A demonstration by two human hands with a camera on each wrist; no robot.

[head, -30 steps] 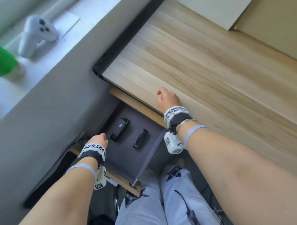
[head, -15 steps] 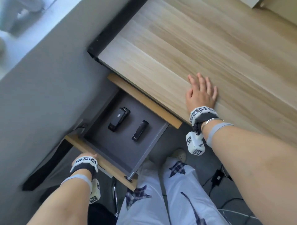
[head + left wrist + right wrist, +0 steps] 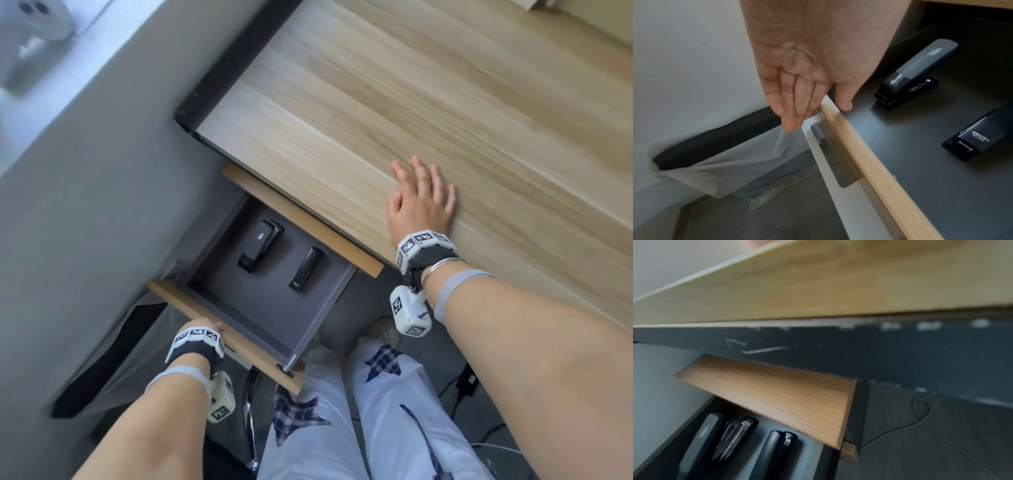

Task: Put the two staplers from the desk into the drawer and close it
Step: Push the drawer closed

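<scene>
Two black staplers lie side by side in the open grey drawer [image 3: 270,308]: a larger one [image 3: 259,250] [image 3: 914,73] and a slimmer one [image 3: 306,270] [image 3: 978,136]. Both show in the right wrist view as well, the larger stapler [image 3: 701,443] and the slimmer one [image 3: 774,451]. My left hand [image 3: 202,325] [image 3: 807,91] is at the left end of the drawer's wooden front [image 3: 865,154]. Its straight fingers [image 3: 793,113] lie on the outer face and the thumb hangs over the top edge. My right hand [image 3: 423,205] rests flat on the wooden desk [image 3: 411,85] and holds nothing.
A wooden panel [image 3: 301,219] [image 3: 777,395] hangs under the desk edge above the drawer. A grey wall is close on the left, with a bin lined with a clear bag [image 3: 725,170] below it. My legs [image 3: 342,411] are just behind the drawer front. Cables [image 3: 472,383] lie on the floor.
My left hand has come out of the drawer and now lies on its wooden front. My right hand has moved from the desk's edge onto the desk top, fingers spread flat.
</scene>
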